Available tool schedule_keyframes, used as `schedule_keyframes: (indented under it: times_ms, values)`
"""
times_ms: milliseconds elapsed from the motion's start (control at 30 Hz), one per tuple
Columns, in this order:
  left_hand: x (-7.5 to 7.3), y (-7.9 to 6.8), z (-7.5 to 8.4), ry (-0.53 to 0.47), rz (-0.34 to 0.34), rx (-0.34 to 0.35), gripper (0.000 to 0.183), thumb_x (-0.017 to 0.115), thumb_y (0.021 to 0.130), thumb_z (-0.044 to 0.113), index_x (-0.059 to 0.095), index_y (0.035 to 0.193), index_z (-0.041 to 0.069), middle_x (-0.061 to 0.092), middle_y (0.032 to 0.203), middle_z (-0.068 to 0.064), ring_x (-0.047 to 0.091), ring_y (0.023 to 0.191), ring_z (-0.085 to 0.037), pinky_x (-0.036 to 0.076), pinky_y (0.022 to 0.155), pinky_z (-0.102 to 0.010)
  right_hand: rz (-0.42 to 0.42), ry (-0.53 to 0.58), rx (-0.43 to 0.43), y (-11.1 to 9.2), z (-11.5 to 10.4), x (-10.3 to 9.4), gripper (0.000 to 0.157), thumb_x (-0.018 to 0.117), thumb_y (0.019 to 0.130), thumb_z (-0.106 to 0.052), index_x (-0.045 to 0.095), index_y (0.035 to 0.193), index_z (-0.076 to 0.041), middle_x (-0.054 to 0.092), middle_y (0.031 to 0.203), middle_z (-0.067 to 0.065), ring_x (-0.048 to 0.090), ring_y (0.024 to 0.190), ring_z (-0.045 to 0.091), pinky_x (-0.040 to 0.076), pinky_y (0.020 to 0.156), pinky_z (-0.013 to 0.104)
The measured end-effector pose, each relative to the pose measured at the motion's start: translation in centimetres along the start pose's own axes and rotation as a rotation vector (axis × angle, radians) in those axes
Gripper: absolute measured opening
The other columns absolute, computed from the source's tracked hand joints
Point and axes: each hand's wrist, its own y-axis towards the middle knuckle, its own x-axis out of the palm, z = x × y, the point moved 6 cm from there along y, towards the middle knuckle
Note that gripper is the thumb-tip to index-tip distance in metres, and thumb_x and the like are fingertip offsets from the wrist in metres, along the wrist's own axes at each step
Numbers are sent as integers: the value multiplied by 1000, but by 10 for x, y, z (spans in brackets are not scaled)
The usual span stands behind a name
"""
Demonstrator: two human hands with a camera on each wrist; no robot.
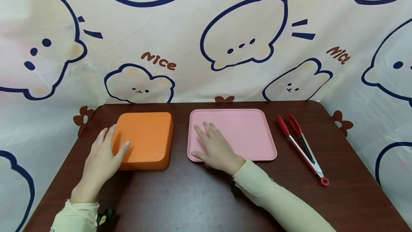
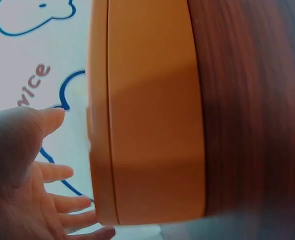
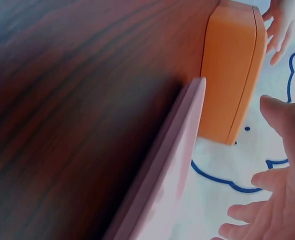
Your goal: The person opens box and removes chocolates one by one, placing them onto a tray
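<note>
I see soft glare on the tabletop at the head view's lower centre, and shadow across the orange box in the hazier left wrist view.

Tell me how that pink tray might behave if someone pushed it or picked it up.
The pink tray looks stiff, since its edges run straight without sagging. It is probably light for its size, being so shallow. Lying flat on the smooth-looking brown table, it would likely slide when pushed rather than roll or tip.

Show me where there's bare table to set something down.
Most room: table, near middle, between the sleeves. Narrower: between orange box and pink tray, or right of the tongs. Crowded: left hand at box, right hand over tray.
</note>
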Motion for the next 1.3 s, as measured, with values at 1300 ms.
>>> schedule_keyframes:
  times_ms: [1300]
  values:
    - [12, -8, -26, -105, -274, -23, 126, 84, 82, 44, 0, 159, -9, 16, 154, -46, 27, 136, -60, 31, 107, -76, -208, 325, 86, 47, -75, 43, 109, 85, 83, -36, 18, 161, 2, 28, 166, 16, 31, 154, 24, 32, 125, 36]
